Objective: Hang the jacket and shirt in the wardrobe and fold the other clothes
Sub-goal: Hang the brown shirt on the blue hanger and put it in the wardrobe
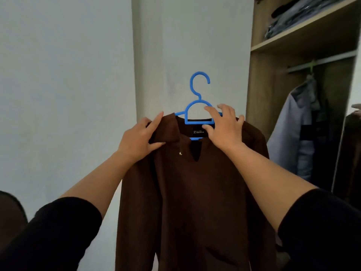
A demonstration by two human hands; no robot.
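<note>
While both arms reach forward and up with black sleeves pushed back to the elbows, the brown shirt (195, 192) hangs from a blue hanger (198, 106) held in front of a pale wall, to the left of the open wardrobe (273, 94). The left hand (139, 139) pinches the shirt's collar at the left shoulder, thumb under the fold and index finger stretched along the top edge. The right hand (222, 126) grips the hanger's right side together with the shirt's right shoulder, fingers curled over the top and thumb pressed near the neck label. The hanger's hook points up, free of any rail. Inside the wardrobe a grey garment (297, 133) hangs from the rail (322, 62), and folded clothes (293, 18) lie on the shelf above.
</note>
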